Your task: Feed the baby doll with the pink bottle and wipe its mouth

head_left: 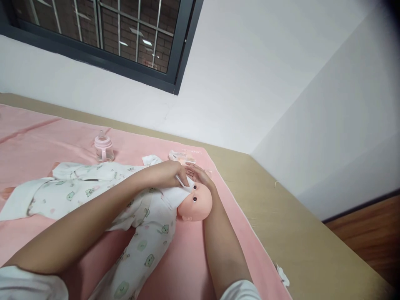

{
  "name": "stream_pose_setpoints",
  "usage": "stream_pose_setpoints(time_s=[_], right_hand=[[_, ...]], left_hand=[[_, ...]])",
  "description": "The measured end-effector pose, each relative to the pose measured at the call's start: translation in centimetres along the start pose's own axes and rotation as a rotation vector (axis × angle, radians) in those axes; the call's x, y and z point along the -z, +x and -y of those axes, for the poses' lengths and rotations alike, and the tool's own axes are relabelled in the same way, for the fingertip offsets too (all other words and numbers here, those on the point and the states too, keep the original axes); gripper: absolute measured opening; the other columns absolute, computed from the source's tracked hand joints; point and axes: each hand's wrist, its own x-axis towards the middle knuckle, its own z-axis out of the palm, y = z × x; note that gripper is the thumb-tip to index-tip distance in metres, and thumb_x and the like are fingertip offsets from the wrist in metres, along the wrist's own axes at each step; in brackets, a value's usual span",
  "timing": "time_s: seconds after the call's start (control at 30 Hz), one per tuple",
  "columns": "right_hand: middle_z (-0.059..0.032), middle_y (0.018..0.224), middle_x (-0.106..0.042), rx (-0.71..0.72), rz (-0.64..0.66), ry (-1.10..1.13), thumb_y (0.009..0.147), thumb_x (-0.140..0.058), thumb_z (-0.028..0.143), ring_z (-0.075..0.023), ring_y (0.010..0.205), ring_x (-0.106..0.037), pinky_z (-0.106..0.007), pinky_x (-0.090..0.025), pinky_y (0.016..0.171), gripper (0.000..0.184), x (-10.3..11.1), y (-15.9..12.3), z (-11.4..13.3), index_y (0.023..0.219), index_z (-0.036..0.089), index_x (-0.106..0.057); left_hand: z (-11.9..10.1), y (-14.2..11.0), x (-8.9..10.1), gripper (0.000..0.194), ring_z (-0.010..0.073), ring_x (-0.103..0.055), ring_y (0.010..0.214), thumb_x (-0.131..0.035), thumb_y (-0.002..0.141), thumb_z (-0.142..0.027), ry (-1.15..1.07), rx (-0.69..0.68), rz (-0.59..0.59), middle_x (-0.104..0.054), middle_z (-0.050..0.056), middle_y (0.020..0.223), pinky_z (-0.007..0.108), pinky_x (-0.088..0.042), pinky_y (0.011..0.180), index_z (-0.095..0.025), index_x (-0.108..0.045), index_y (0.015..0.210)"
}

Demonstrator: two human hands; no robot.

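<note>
A baby doll (200, 204) lies on its back in white pyjamas (143, 212) with a green animal print. White cloth (175, 196) covers its lower face and neck. My left hand (173, 171) is closed on this cloth near the doll's mouth, with the fingers bent down. Beside the far side of the head, my right hand (201, 173) has its fingers stretched out towards my left hand. Its wrist passes close by the top of the head. Whether the right fingertips touch the cloth is hard to see.
A pink baby bottle (104, 148) with a handle stands behind the doll. Past my hands lies a small clear packet (181, 156). A pink mat (190, 258) covers much of the tan surface (250, 183). A crumpled white tissue (283, 276) is at the mat's right edge.
</note>
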Motion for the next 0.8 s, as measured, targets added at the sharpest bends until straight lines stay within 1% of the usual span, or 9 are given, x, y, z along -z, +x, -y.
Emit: stream_pose_setpoints(time_s=[0.07, 0.27, 0.47, 0.57, 0.67, 0.73, 0.8], right_hand=[[-0.0075, 0.102, -0.073, 0.0, 0.0, -0.001, 0.078, -0.069, 0.024, -0.0183, 0.095, -0.069, -0.036, -0.051, 0.099, 0.027, 0.0, 0.0, 0.0, 0.104, 0.018, -0.064], [-0.0076, 0.102, -0.072, 0.018, 0.0, -0.03, 0.077, -0.07, 0.029, -0.0189, 0.099, -0.068, -0.037, -0.05, 0.101, 0.028, -0.2, -0.1, 0.1, 0.103, 0.019, -0.065], [-0.0072, 0.105, -0.072, 0.012, 0.012, -0.031, 0.077, -0.07, 0.029, -0.0185, 0.102, -0.068, -0.035, -0.05, 0.099, 0.029, -0.3, -0.2, 0.2, 0.104, 0.019, -0.064], [-0.0071, 0.107, -0.071, -0.004, -0.005, -0.034, 0.079, -0.068, 0.027, -0.018, 0.1, -0.068, -0.034, -0.052, 0.097, 0.028, -0.4, -0.3, 0.3, 0.105, 0.019, -0.063], [-0.0067, 0.106, -0.072, -0.009, -0.02, -0.04, 0.08, -0.066, 0.026, -0.0176, 0.096, -0.069, -0.034, -0.052, 0.097, 0.026, -0.6, -0.5, 0.4, 0.105, 0.02, -0.063], [-0.0062, 0.104, -0.072, -0.013, -0.031, -0.047, 0.081, -0.066, 0.026, -0.0177, 0.095, -0.069, -0.034, -0.052, 0.096, 0.024, -0.8, -0.6, 0.5, 0.104, 0.02, -0.064], [-0.006, 0.104, -0.072, -0.02, -0.041, -0.053, 0.081, -0.065, 0.026, -0.0181, 0.094, -0.069, -0.035, -0.052, 0.097, 0.024, -0.9, -0.8, 0.7, 0.105, 0.02, -0.063]], left_hand=[[0.0, 0.1, 0.0, 0.028, 0.0196, -0.065, 0.086, -0.055, 0.076, -0.013, 0.013, 0.002, -0.003, -0.073, 0.003, 0.099, 0.024, -0.044, 0.071, -0.022, -0.077, 0.092], [0.6, 0.3, -0.1, 0.029, 0.0199, -0.065, 0.088, -0.056, 0.076, -0.015, 0.033, -0.001, -0.081, -0.073, 0.002, 0.099, 0.024, -0.044, 0.074, -0.023, -0.077, 0.094], [1.0, 0.7, -0.4, 0.027, 0.0196, -0.064, 0.085, -0.057, 0.076, -0.017, 0.051, 0.009, -0.1, -0.072, 0.002, 0.096, 0.024, -0.043, 0.072, -0.023, -0.077, 0.093], [0.9, 0.5, -0.1, 0.024, 0.0196, -0.063, 0.084, -0.055, 0.077, -0.017, 0.06, -0.006, -0.135, -0.071, 0.003, 0.094, 0.025, -0.042, 0.071, -0.021, -0.076, 0.088], [0.5, 0.0, 0.5, 0.02, 0.0195, -0.062, 0.082, -0.051, 0.077, -0.016, 0.091, -0.061, -0.18, -0.07, 0.004, 0.092, 0.025, -0.041, 0.07, -0.018, -0.071, 0.081], [0.2, -0.5, 1.0, 0.017, 0.0188, -0.06, 0.079, -0.05, 0.077, -0.017, 0.084, -0.09, -0.165, -0.069, 0.003, 0.088, 0.025, -0.04, 0.069, -0.017, -0.067, 0.077], [-0.1, -1.0, 1.4, 0.013, 0.0175, -0.058, 0.073, -0.051, 0.077, -0.019, 0.05, -0.104, -0.109, -0.067, 0.002, 0.082, 0.025, -0.039, 0.064, -0.016, -0.063, 0.075]])
